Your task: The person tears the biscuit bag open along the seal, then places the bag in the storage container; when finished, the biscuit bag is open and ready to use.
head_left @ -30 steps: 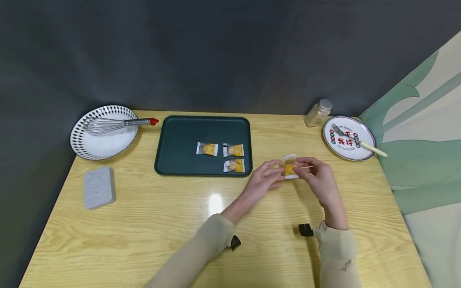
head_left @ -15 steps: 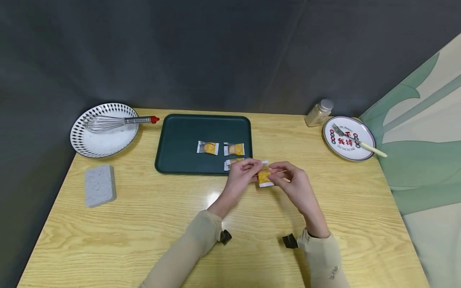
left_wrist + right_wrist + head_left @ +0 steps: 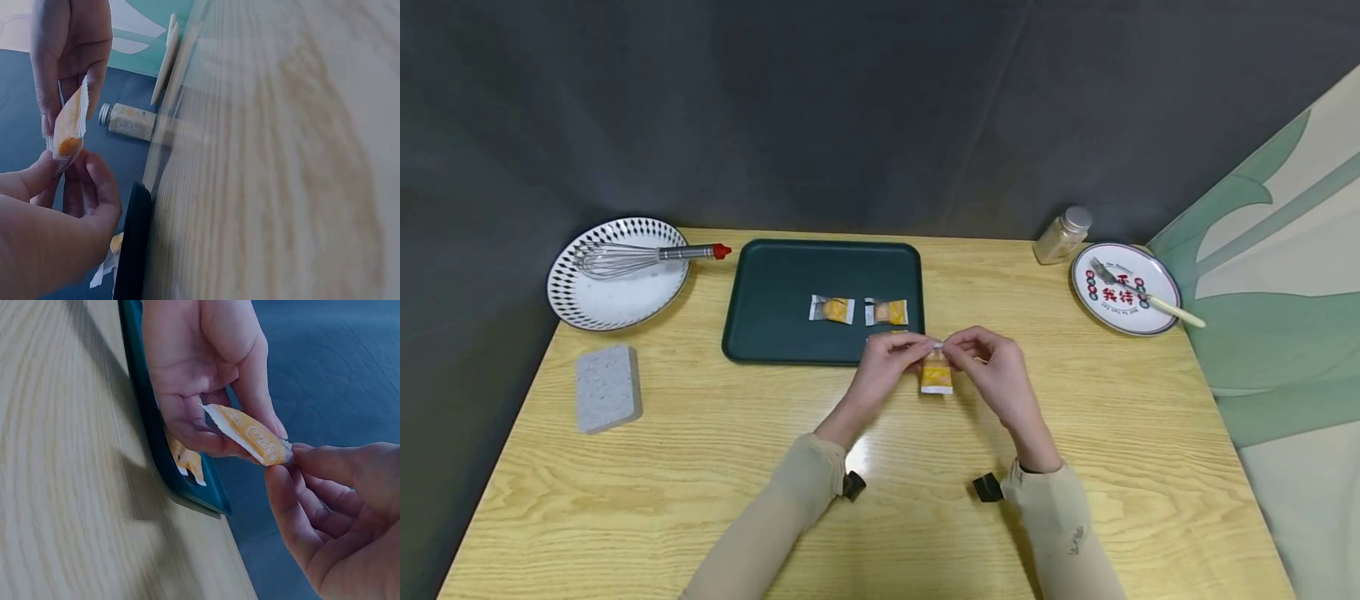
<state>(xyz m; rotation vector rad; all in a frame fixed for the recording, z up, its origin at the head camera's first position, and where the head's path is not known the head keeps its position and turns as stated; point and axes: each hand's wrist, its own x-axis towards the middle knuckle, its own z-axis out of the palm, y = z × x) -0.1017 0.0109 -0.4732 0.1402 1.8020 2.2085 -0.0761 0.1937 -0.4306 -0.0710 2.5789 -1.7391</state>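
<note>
Between both hands hangs a small wrapped snack packet point(image 3: 936, 377), orange and clear with white crimped ends. My left hand point(image 3: 883, 367) pinches its upper end from the left, while my right hand point(image 3: 992, 367) pinches the same end from the right; their fingertips nearly meet. In the right wrist view the orange packet point(image 3: 250, 434) juts out from the pinching fingers. A dark green tray point(image 3: 797, 267) lies just beyond the left hand. On it rest similar packets point(image 3: 832, 309), one of them mostly hidden by that hand.
At the left a patterned plate point(image 3: 617, 308) holds a whisk point(image 3: 647, 256), with a grey sponge-like block point(image 3: 608, 389) nearer the front. A jar point(image 3: 1063, 235) and a small plate point(image 3: 1097, 304) bearing a fork point(image 3: 1150, 298) stand at the back right.
Both hands have moved left with the packet, from right of the tray to near its front right corner. Their fingertips have come together at the packet's upper end.
</note>
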